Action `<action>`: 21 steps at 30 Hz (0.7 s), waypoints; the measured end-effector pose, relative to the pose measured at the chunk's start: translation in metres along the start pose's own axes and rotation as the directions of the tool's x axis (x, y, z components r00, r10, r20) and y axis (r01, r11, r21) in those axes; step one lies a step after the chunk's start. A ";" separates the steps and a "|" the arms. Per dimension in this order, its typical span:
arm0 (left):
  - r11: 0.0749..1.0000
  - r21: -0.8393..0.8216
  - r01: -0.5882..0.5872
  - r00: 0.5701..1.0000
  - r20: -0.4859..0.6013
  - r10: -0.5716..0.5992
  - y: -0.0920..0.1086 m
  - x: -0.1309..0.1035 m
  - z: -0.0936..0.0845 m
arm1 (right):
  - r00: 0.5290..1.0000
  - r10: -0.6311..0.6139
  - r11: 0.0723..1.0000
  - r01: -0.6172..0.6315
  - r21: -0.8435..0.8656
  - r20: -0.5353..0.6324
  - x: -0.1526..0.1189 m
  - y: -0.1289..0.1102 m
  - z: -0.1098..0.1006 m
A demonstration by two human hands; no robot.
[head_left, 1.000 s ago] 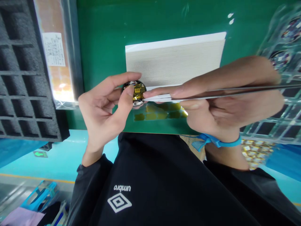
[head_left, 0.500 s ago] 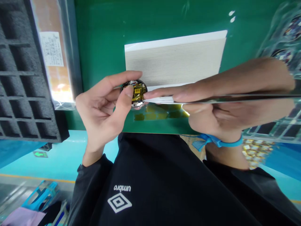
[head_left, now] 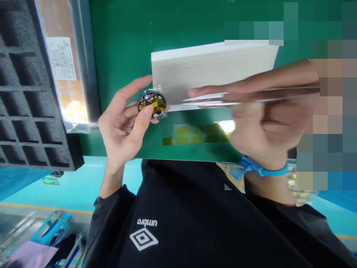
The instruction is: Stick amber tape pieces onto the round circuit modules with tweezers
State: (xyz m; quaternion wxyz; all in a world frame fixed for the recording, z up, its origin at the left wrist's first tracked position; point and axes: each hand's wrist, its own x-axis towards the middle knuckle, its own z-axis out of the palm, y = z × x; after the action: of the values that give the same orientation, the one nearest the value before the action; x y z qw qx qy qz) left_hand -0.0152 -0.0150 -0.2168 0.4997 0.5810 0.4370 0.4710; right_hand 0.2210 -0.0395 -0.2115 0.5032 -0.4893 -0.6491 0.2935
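My left hand (head_left: 121, 124) grips a small round electronic part (head_left: 152, 104) between thumb and fingers. The part has a black rim and yellow tape over its inside, with the thumb pressed on its face. To the right, my right hand (head_left: 262, 111) is closed around metal tweezers (head_left: 251, 99), blurred by motion. Their tips point left over the white ribbed sheet (head_left: 195, 76), apart from the round part. Whether anything sits between the tips cannot be made out. Yellow tape pieces (head_left: 189, 134) lie on the green table below the sheet.
A black foam tray (head_left: 30, 89) with square compartments stands at the left. Beside it lies a clear plastic bag (head_left: 65, 96) with a white label. The green table (head_left: 122, 44) ends near my body. Large blurred blocks cover the right side of the view.
The tweezers have drawn away from the round part, up and to the right, with my right hand. My left hand has tilted the part, and its index finger has lifted off the rim.
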 end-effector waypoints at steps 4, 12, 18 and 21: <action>0.982 0.183 -0.038 0.999 0.028 0.033 -0.031 -0.002 -0.021 | 0.995 -0.017 0.981 0.035 -0.189 0.097 0.001 0.006 0.011; 0.967 0.255 -0.009 0.991 0.132 -0.026 -0.038 0.004 -0.034 | 0.978 -0.042 0.980 0.080 -0.184 0.204 -0.001 0.025 0.028; 0.972 0.225 0.061 0.982 0.159 -0.099 -0.033 0.006 -0.034 | 0.986 -0.043 0.980 0.073 -0.185 0.160 -0.006 0.031 0.035; 0.972 0.221 0.085 0.983 0.140 -0.118 -0.034 0.006 -0.034 | 0.990 -0.023 0.977 0.052 -0.209 0.139 -0.007 0.032 0.035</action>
State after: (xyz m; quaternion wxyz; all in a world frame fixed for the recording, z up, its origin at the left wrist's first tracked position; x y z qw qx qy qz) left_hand -0.0490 0.0006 -0.2484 0.4896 0.6425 0.4750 0.3491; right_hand 0.1991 -0.0312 -0.2528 0.4083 -0.5068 -0.7184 0.2458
